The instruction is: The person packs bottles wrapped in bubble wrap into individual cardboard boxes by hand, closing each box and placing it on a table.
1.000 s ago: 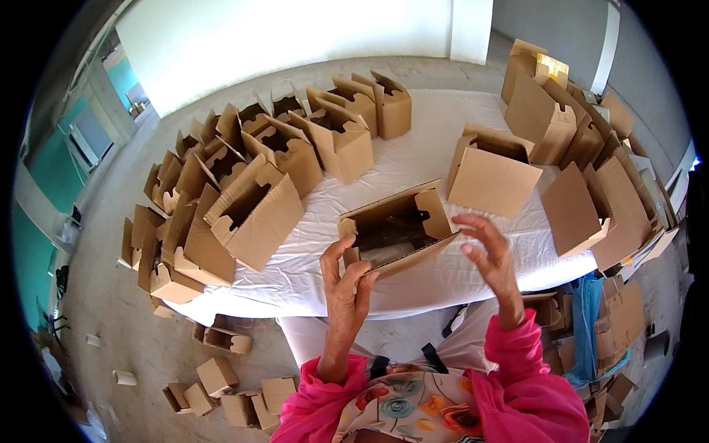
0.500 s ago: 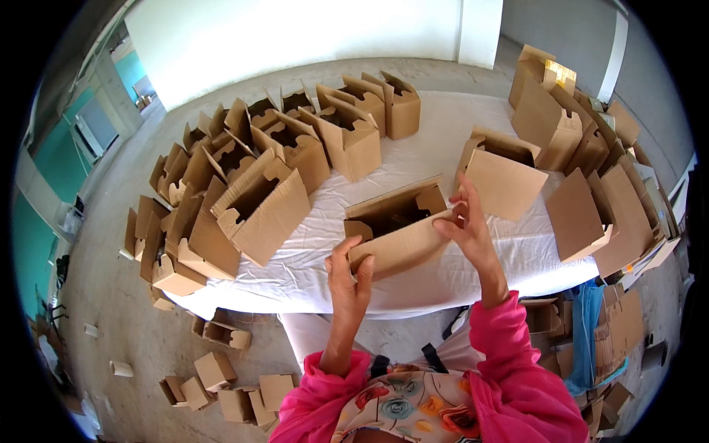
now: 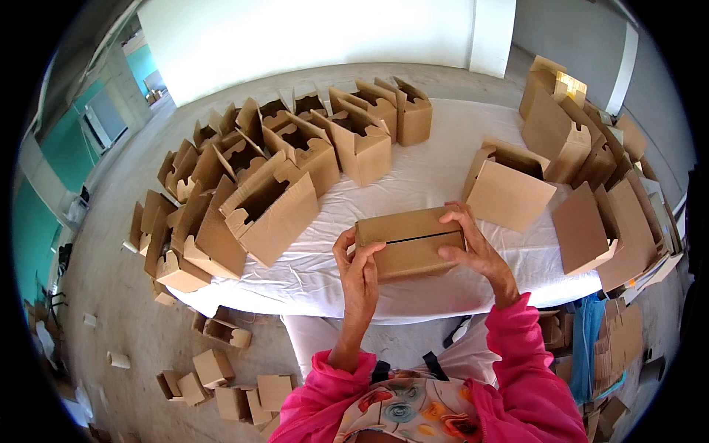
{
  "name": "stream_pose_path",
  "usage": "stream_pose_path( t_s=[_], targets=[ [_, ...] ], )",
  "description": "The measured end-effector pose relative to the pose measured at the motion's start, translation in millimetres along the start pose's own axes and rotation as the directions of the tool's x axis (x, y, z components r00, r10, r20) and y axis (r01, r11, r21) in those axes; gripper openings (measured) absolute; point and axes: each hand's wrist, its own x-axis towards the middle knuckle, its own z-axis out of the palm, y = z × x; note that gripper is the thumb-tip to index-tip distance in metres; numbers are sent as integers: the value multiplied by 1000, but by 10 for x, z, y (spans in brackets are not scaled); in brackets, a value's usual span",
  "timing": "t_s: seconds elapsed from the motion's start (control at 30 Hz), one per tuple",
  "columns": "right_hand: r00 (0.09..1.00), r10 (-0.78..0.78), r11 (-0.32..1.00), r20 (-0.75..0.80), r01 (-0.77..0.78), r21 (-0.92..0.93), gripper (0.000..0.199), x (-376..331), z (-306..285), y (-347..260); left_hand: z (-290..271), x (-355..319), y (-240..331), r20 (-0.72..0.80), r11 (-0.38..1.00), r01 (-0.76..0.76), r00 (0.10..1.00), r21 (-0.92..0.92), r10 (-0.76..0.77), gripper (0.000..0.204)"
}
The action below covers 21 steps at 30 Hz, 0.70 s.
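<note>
A small brown cardboard box sits near the table's front edge, between my hands. Its two long top flaps lie folded inward, and a thin dark gap runs lengthwise where they meet. My left hand grips the left end, with the thumb pressing on top by the gap. On the right end my right hand has its fingers on the far flap and its thumb on the near one. Whatever the box contains is hidden under the flaps. Just beyond my right hand stands an open-topped box.
Several open boxes crowd the table's left and far side. More boxes and flat cardboard stand along the right. A white cloth covers the table. Small boxes lie on the floor at lower left, with a blue plastic sheet at lower right.
The box's top has gone from open to covered, its long flaps folded inward. My left thumb and right fingers have moved onto those flaps.
</note>
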Motion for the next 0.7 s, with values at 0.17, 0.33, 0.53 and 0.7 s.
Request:
stream_pose_path(
  t_s=[0.17,0.33,0.53,0.7],
  targets=[
    [994,58,960,95,-29,-277,80,-190,-41,-96,0,78,-92,-13,982,83,996,-170,-86,23],
    [999,12,962,-43,-23,-274,75,-231,72,19,-26,-61,-281,-141,780,261,904,-569,-405,27],
    [937,52,982,-346,-110,-151,72,270,544,-62,-16,-446,-669,-241,937,286,912,-202,-331,40],
    [909,-125,954,-398,0,-300,76,803,1051,156,-28,-432,-631,-149,975,218,966,39,-210,41]
  ],
)
